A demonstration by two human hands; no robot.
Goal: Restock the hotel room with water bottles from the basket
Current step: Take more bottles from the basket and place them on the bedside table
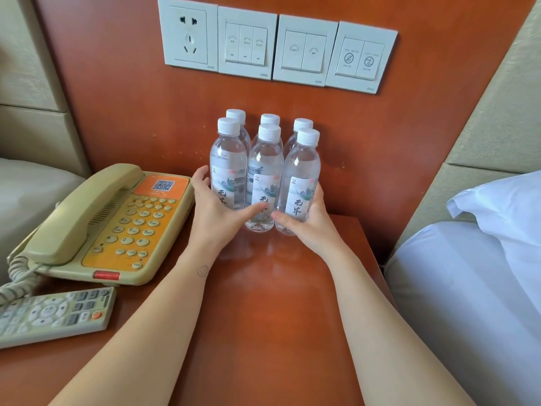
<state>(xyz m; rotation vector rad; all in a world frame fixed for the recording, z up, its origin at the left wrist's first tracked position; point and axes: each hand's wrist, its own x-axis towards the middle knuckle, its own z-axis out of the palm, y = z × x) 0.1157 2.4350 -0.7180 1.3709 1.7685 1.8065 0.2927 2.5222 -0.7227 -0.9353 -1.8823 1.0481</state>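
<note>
Two bare forearms reach in from the lower edge across a glossy red-brown wooden worktop (278, 288) to six clear plastic water bottles (265, 177) with white screw caps and paper labels. The bottles stand upright in two rows of three, touching one another, close to the wooden back panel. The left hand (213, 206) curls round the outer side of the front-left bottle, its thumb laid across the front toward the middle one. The right hand (307, 218) wraps the lower body of the front-right bottle likewise, so the hands bracket the group from both sides. The basket is not in view. A beige and orange push-button telephone (111, 224) and a grey remote control (52, 315) lie to the left, and a bed with white linen (483, 273) is to the right. The bottles appear full, hence probably fairly heavy, with thin walls that dent under a squeeze and smooth sides that may slip. The labelled waist looks the surest hold, and pressure applied low should guard against toppling.
</note>
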